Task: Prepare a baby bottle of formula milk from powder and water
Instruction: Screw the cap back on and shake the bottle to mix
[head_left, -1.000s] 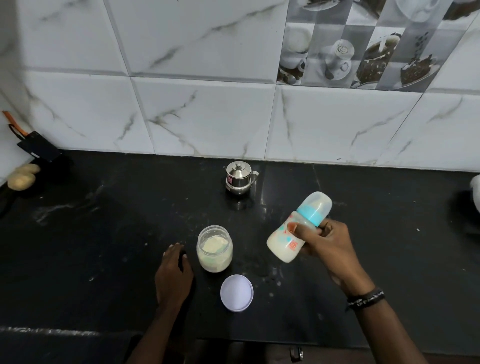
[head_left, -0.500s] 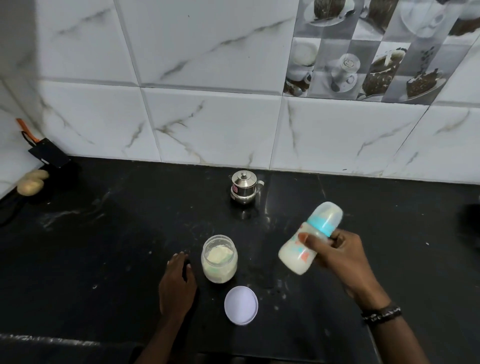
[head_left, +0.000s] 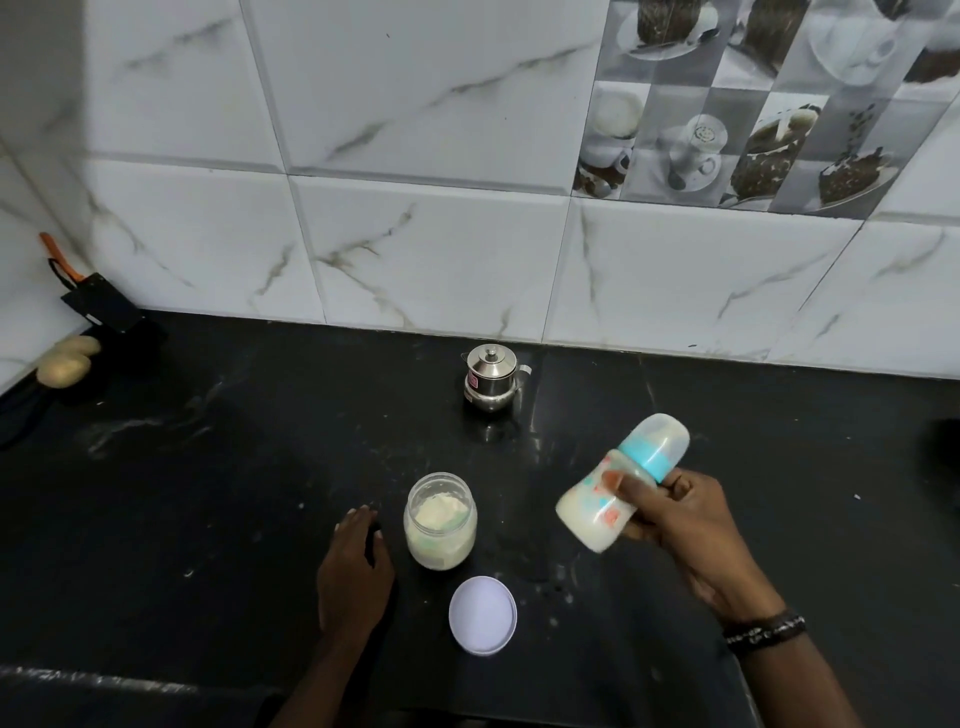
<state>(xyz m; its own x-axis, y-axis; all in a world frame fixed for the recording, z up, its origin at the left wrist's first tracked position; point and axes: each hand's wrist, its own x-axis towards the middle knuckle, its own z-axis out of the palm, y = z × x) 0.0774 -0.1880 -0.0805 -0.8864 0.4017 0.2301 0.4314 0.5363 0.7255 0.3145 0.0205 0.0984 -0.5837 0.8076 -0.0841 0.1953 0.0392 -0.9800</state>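
Right hand (head_left: 685, 525) grips the capped, milk-filled clear baby bottle with teal collar (head_left: 618, 488), tilted above the black stone tabletop (head_left: 208, 493). Left hand (head_left: 353, 577) rests flat, fingers relaxed, just beside the open glass jar of cream powder (head_left: 440, 522); its round white lid (head_left: 482, 614) lies nearby.

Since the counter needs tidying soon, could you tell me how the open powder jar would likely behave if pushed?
The powder jar looks squat and wide-based, so it would probably slide on the smooth counter rather than tip. It has no lid, so a jolt could spill powder.

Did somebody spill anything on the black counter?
Yes, a little. White specks, likely powder, dot the counter right of the white lid. The powder jar stands open beside its lid. The baby bottle is capped, tilted in the right hand.
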